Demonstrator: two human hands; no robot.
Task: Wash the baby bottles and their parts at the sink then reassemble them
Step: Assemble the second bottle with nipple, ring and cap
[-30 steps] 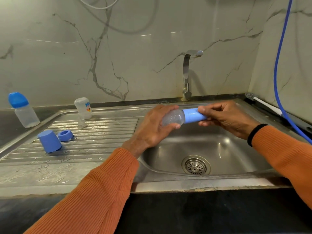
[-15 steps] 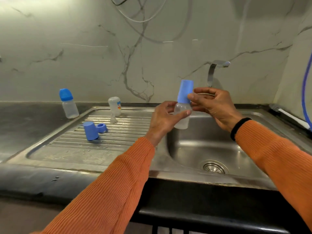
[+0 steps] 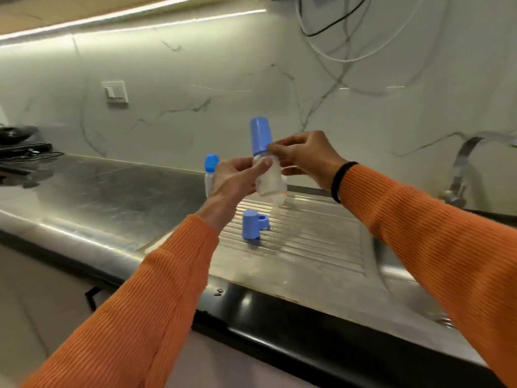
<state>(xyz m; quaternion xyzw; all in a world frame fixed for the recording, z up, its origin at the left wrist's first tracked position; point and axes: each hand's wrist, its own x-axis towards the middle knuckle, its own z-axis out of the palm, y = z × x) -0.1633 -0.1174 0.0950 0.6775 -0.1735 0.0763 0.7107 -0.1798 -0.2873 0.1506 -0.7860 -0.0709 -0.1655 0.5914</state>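
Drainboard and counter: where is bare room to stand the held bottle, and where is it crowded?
The steel counter is bare between the dark items at far left and the capped bottle. The drainboard is bare right of the loose blue cap, up to the basin. It is crowded around that cap, blue ring and the bottle behind the hands.

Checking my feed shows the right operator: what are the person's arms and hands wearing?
Both arms wear long, ribbed orange knit sleeves reaching the wrists. The right hand has a thin black band at the wrist, just ahead of the cuff. The left hand is bare: no gloves, rings or watch visible on either.
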